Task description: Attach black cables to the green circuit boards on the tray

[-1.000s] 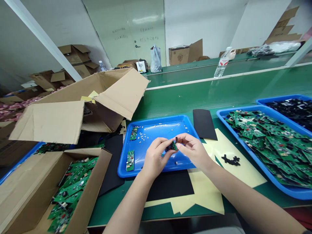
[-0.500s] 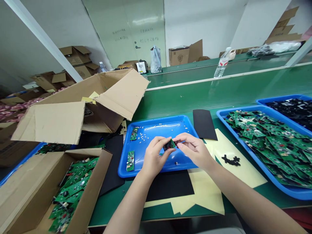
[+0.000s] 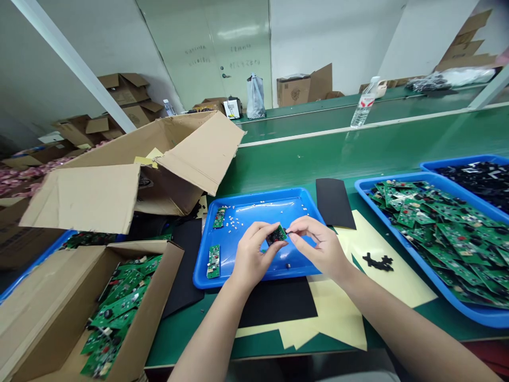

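2 hands [image 3: 254, 253], 3 black sheets [image 3: 334, 202]

I'd call this a workshop, or an assembly room in a small factory: my long green surface [image 3: 330, 162] carries blue trays, one [image 3: 360, 187] heaped with green circuit boards [image 3: 433, 228], another [image 3: 427, 165] with small black parts [image 3: 475, 178]; an open cardboard box [image 3: 163, 281] by me holds more boards [image 3: 119, 302], brown cartons [image 3: 129, 95] are stacked by the plain wall [image 3: 326, 37], and a pale door [image 3: 210, 48] bears handwriting
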Demonstrator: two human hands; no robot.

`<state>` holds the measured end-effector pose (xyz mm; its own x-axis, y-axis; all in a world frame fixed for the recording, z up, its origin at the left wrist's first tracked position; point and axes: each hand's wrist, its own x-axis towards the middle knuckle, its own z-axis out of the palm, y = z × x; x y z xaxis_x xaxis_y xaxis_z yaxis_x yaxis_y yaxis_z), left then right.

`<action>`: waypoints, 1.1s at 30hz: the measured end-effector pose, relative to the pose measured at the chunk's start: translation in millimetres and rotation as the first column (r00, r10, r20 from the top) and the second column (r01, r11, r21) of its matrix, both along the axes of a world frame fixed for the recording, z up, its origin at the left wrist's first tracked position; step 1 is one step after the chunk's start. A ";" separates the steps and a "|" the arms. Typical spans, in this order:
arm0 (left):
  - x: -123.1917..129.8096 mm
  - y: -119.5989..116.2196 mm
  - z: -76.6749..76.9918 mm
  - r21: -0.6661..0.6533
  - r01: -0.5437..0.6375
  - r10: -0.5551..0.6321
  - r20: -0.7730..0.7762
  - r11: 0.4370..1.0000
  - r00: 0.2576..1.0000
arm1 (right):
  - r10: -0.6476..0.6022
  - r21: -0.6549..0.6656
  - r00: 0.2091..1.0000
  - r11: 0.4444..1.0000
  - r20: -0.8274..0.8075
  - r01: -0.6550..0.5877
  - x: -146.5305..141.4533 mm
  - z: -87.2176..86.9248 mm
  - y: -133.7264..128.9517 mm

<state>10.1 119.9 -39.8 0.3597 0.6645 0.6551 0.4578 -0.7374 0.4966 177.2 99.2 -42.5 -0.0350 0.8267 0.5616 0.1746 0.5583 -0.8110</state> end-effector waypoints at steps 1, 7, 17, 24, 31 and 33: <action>0.0 0.0 0.0 -0.009 0.003 -0.003 0.006 1.000 1.000 | 0.002 0.005 1.000 1.000 0.007 -0.002 0.1 -0.2 0.0; 0.9 0.2 -0.4 -0.071 0.053 -0.049 0.062 0.996 0.997 | 0.006 0.002 1.000 1.000 0.014 -0.006 1.4 -1.6 1.4; 1.4 -1.6 2.8 -0.129 0.109 -0.094 0.116 0.986 0.989 | 0.013 -0.095 0.997 0.995 -0.077 -0.020 1.7 -0.5 -2.5; 1.2 -1.4 1.9 -0.115 0.108 -0.099 0.084 0.987 0.992 | -0.013 -0.076 0.998 0.997 -0.055 0.009 5.2 3.1 -2.0; 1.9 -0.8 1.1 -0.134 0.109 -0.095 0.107 0.985 0.990 | 0.009 -0.043 1.000 0.999 0.012 -0.008 5.2 3.3 -2.2; 1.9 -0.8 1.1 -0.141 0.111 -0.096 0.114 0.984 0.989 | 0.011 -0.072 1.000 0.997 0.023 -0.010 5.0 2.7 -2.3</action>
